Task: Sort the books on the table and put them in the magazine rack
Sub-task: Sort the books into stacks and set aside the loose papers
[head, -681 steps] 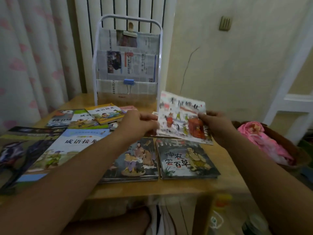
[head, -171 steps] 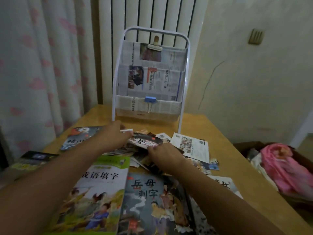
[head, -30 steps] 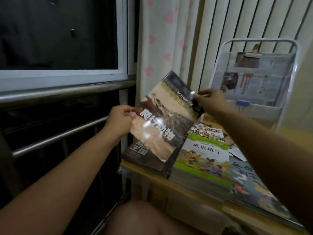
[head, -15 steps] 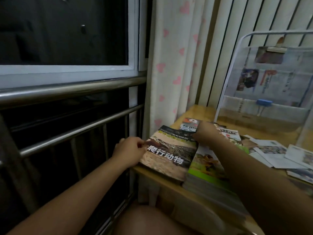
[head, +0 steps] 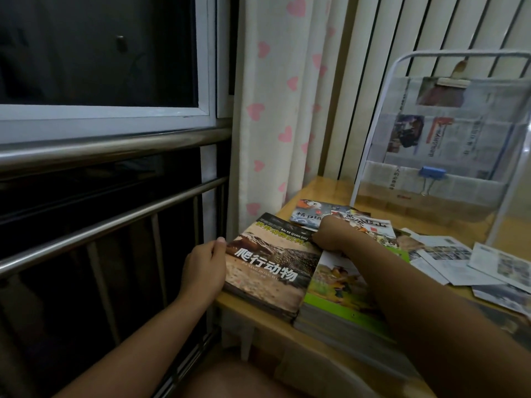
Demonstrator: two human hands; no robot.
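Two hands, left hand (head: pixel 204 264) apparently gripping reptile book (head: pixel 270 271)

reptile book (head: pixel 273 271) cover reading 爬行动物 and BAI KE QUAN SHU, other titles probably illegible

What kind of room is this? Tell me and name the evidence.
Likely a home room: a heart-print curtain beside a barred window, and a wooden table holding children's books.
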